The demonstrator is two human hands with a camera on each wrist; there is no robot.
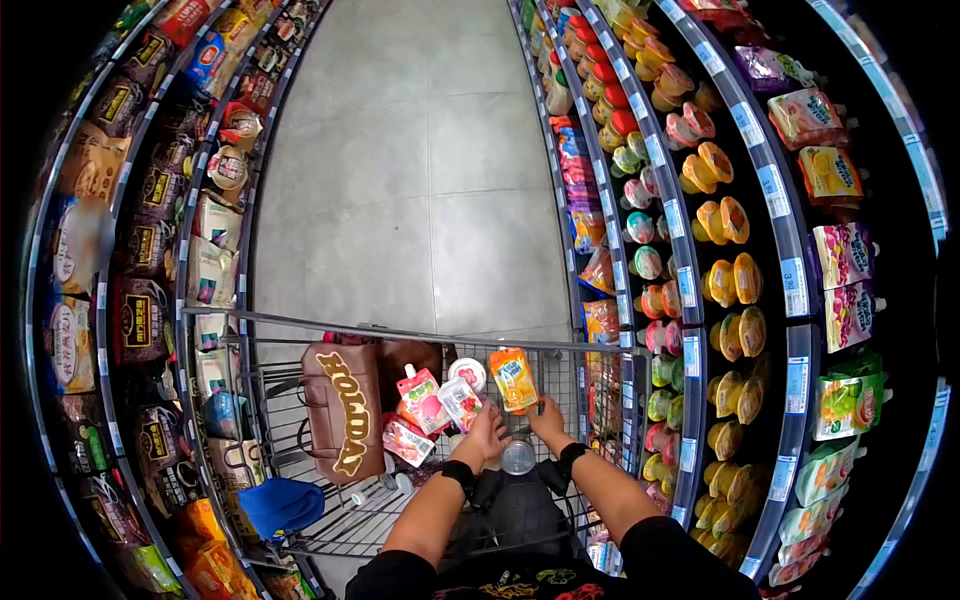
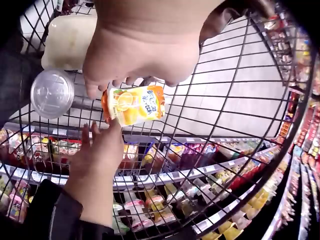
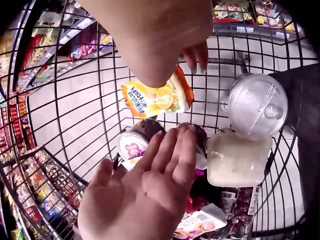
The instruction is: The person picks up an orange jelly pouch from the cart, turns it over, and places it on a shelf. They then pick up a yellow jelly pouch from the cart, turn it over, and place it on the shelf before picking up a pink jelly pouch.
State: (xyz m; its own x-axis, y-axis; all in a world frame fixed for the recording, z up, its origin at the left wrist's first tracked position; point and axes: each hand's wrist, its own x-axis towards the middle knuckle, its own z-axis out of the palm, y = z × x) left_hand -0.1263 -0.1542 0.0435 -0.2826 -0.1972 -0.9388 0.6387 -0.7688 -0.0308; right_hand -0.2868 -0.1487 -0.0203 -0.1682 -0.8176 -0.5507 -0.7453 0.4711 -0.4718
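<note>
My right hand (image 1: 547, 418) pinches an orange drinkable-jelly pouch (image 1: 513, 378) by its lower end, thumb on the printed face. In the right wrist view the pouch (image 3: 159, 96) lies partly behind that hand. My left hand (image 3: 150, 195) is palm up with fingers extended and holds nothing. Just beyond the left hand in the head view lie a clear-and-white pouch (image 1: 461, 404), a pink pouch (image 1: 421, 400) and a round tub with a white lid (image 1: 467, 374). A clear lidded cup (image 1: 518, 458) stands between my wrists, nearest my body.
The wire shopping cart (image 1: 420, 333) also carries a brown bag with gold letters (image 1: 342, 410) and a pink-and-white pack (image 1: 408, 440). A blue cloth (image 1: 281, 507) lies at its left corner. Stocked shelves (image 1: 790, 290) line both sides, with grey floor (image 1: 400, 180) ahead.
</note>
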